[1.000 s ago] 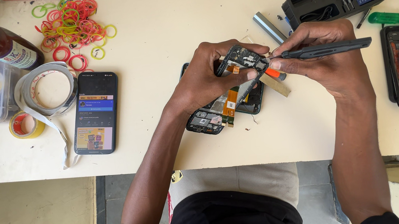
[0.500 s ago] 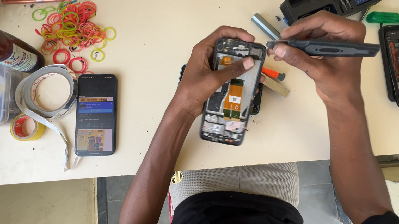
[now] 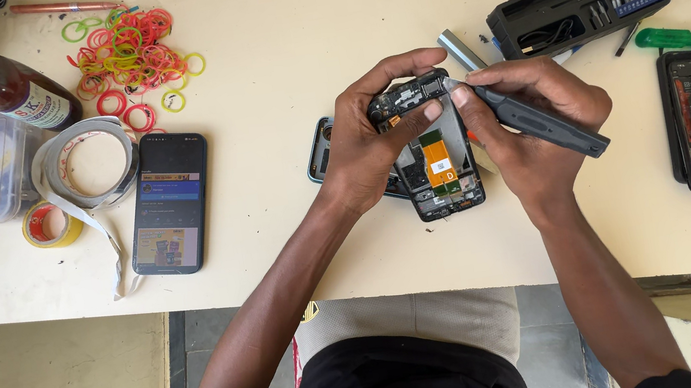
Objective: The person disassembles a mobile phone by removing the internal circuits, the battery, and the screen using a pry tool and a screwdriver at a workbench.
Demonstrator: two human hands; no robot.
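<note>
Both forearms are reaching up from the near edge, converging at mid-worktop (image 3: 300,255). The left hand (image 3: 369,140) is curling closed around the top of 1 opened phone (image 3: 437,162). The right hand (image 3: 527,126) is gripping a dark screwdriver (image 3: 535,115), tip touching the phone's upper edge.

Bright, even daylight floods the pale table (image 3: 291,193), nearly washing it out toward twelve o'clock. Shadows are short and soft, falling toward six o'clock. Focus stays sharp throughout; edges bow slightly.
</note>
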